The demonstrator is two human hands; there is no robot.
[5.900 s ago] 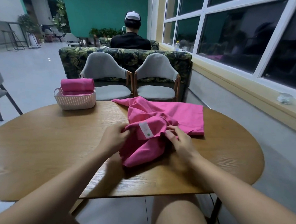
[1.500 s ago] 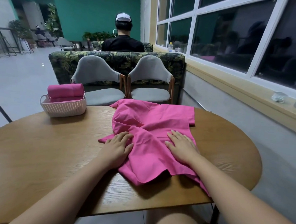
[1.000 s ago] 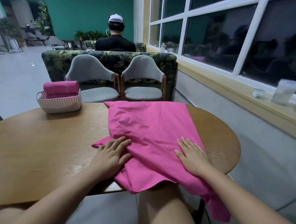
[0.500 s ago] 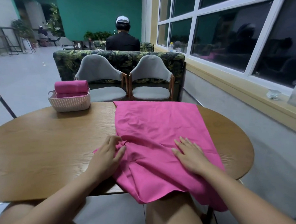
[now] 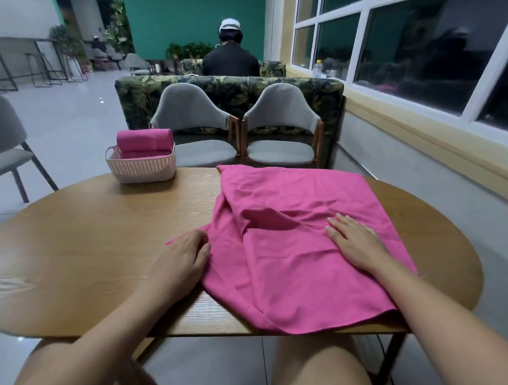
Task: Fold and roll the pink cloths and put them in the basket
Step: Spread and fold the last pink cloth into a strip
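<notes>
A large pink cloth is spread over the right half of the round wooden table, its near edge hanging over the front rim and its left side creased in a loose fold. My left hand is at the cloth's left edge, fingers curled onto the fabric there. Flat on the right part of the cloth lies my right hand, fingers straight. A pale pink slatted basket stands at the far left of the table with a rolled pink cloth on top of it.
Two grey chairs stand behind the table against a leaf-patterned sofa back. A person in black sits beyond, facing away. Another grey chair is at the left. A window ledge runs along the right wall.
My left hand has slid left to the cloth's edge, and the bunched fabric under it has smoothed into a long fold. My right hand stays flat on the cloth.
</notes>
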